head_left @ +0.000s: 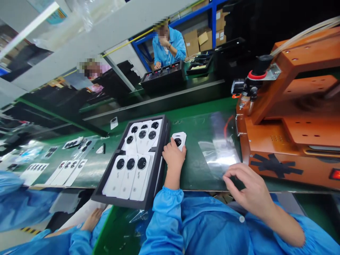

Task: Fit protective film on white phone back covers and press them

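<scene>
My left hand (174, 156) grips a small stack of white phone back covers (182, 136) on the green bench, fingers over the top one's round black camera ring. Directly left of it stands a black foam tray (164, 141) with two compartments of similar white covers (130, 177), fanned and overlapping. My right hand (251, 187) is raised near the bench's front edge, thumb and forefinger pinched together at the lower corner of a clear plastic film (219, 154). Glare covers part of the film, so its exact edge at the fingertips is hard to see.
An orange press machine (300, 141) with a pressure regulator (248, 86) stands on the right. More white covers (63, 173) lie on the bench at left, near a co-worker's hand (92, 217). Another person (170, 44) sits across. A green bin (114, 230) is below the tray.
</scene>
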Motion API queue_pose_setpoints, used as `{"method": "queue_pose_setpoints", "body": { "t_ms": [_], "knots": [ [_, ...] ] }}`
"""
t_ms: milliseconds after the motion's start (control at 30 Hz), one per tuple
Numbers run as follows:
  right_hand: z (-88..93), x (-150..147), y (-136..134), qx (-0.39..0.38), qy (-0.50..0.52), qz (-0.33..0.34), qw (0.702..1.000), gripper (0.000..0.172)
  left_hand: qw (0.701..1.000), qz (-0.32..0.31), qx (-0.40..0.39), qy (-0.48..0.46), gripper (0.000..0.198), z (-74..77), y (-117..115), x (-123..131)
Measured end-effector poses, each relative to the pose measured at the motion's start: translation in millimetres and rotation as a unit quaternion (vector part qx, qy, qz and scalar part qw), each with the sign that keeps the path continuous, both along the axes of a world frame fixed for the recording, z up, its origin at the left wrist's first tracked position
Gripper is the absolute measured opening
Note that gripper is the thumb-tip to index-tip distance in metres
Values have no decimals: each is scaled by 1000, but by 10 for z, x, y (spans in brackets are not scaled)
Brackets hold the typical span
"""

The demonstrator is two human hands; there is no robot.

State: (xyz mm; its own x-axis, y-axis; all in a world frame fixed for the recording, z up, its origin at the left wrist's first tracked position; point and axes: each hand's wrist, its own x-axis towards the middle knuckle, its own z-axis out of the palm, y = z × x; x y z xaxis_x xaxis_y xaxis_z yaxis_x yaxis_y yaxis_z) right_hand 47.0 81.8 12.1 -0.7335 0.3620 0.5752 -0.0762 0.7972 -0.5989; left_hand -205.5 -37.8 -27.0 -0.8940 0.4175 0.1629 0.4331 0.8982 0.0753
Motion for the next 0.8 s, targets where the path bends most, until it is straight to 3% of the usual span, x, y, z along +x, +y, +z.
{"method": "queue_pose_setpoints", "body": {
  "t_ms": [333,800],
  "knots": [
    [-129,40,69,9,1,0,1000,2,1000,-16,-21,17,82,-28,-41,-153],
    [-87,196,30,-20,-12,-4,1000,7,1000,-12,-14,11,83,77,-85,-237]
  ]
}}
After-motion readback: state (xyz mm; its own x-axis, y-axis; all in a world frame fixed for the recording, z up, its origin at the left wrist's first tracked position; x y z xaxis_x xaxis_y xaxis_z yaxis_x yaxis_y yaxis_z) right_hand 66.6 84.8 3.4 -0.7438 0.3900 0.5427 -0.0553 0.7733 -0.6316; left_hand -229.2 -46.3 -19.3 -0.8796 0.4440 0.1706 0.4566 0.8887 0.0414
